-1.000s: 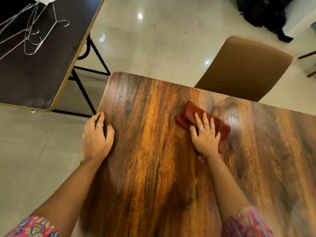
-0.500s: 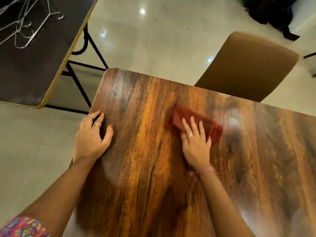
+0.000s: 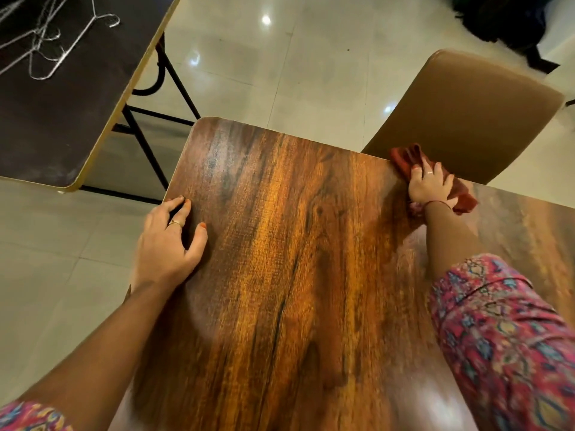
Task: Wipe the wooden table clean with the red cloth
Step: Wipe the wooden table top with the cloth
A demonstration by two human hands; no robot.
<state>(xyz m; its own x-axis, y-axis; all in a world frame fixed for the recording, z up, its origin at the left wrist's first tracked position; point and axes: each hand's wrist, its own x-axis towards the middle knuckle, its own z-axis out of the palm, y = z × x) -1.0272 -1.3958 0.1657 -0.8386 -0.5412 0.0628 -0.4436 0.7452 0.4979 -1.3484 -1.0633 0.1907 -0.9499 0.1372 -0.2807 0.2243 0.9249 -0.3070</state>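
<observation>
**Cloth's out at the far edge now**

Since a second ago your right hand [image 3: 431, 185] has carried the red cloth [image 3: 404, 158] from the middle of the wooden surface [image 3: 295, 244] out to its far edge, upper right of the frame, right in front of the tan chair back [image 3: 466, 113]. Your left hand [image 3: 169, 241] hasn't budged: it's flat on the left edge near the rounded corner, fingers straight and holding nothing.

On the grip: your right palm and fingers are spread flat on top of the cloth, pressing it down, not curled round it as far as I can see. The thumb side is hidden under the hand, so I can't tell if it's tucked around a fold. One end of the cloth pokes out past your fingertips toward the chair, the other bunches up by your wrist.

Handling-wise, I'd say it's a light, soft, floppy rag that crumples and folds rather than sliding as one piece. The top looks glossy and slick, so it'll probably try to creep out from under a flat palm. Best bet is keeping your palm over the middle of the bunch, or pinching a fold if it starts trailing off the edge.

Labels or writing: nothing readable anywhere. Cloth's plain, and the dark table [image 3: 56, 119] at upper left only has wire hangers [image 3: 46, 48] on it.
</observation>
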